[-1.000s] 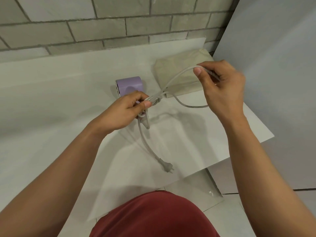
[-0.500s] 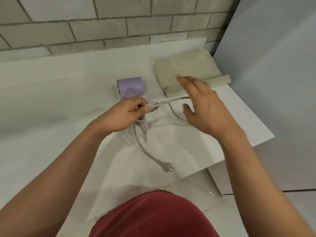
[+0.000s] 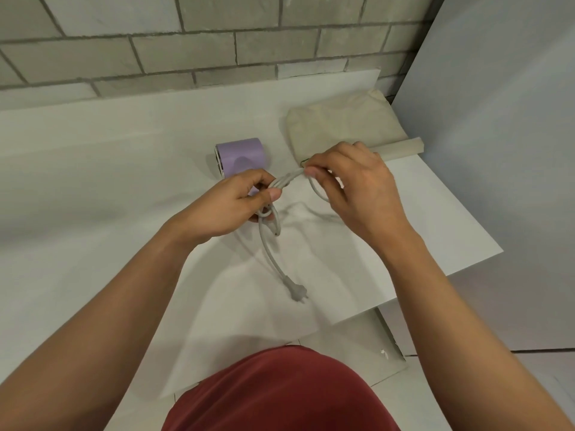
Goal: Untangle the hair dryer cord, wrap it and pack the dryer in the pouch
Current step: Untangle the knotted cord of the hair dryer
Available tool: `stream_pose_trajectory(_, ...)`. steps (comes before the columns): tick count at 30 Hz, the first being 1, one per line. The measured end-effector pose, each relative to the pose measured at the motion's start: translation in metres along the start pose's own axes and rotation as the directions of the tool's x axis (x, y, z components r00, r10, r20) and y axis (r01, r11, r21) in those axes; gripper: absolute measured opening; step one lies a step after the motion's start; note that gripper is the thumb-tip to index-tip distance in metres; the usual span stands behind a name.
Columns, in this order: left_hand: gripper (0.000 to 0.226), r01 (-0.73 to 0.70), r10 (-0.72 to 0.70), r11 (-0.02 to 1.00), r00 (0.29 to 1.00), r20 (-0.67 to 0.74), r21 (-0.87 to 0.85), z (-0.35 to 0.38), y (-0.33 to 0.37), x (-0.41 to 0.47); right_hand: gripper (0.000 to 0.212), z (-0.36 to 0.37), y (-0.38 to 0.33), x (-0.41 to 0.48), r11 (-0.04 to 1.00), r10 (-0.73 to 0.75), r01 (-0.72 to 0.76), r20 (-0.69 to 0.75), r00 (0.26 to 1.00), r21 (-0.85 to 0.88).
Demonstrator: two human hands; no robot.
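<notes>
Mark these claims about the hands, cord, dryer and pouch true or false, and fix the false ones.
1. The left hand grips a bundle of the grey cord. True.
2. The right hand lies flat on the pouch. False: it pinches the cord bundle just in front of the pouch.
3. The plug lies on the white table, with no hand on it. True.
4. The purple dryer is already packed in the pouch. False: it is out in the open, left of the pouch.
</notes>
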State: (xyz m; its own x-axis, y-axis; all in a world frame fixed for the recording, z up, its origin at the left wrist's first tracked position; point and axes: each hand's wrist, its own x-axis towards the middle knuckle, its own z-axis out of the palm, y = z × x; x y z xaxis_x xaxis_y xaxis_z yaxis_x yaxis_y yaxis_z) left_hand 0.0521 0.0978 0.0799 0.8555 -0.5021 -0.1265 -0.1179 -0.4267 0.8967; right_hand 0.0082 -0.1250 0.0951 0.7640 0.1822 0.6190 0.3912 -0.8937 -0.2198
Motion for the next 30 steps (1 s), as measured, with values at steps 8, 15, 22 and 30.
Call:
stream_pose_trajectory(8, 0.017, 0.008, -0.007, 0.999, 0.999, -0.048, 0.034, -0.001, 0.005, 0.002, 0.017, -0.005, 0.028, -0.005, 0.980, 0.191, -0.185, -0.091, 0.977, 0.071)
stream_pose_trajectory(15, 0.016, 0.019, -0.016, 0.998, 0.998, -0.054, 0.058, -0.001, 0.005, 0.001, 0.032, 0.002, 0.012, -0.010, 0.992, 0.031, -0.015, 0.134, 0.990, -0.122)
stream_pose_trajectory(22, 0.015, 0.009, -0.007, 0.999, 0.999, -0.047, 0.051, -0.002, 0.005, -0.001, 0.026, 0.014, 0.001, -0.009, 0.999, 0.031, -0.032, 0.149, 0.988, 0.005)
stream_pose_trajectory(30, 0.016, 0.006, -0.006, 1.000, 0.999, -0.048, 0.002, 0.000, 0.003, -0.002, 0.012, 0.010, 0.006, -0.012, 0.983, 0.099, -0.123, 0.169, 0.981, 0.136)
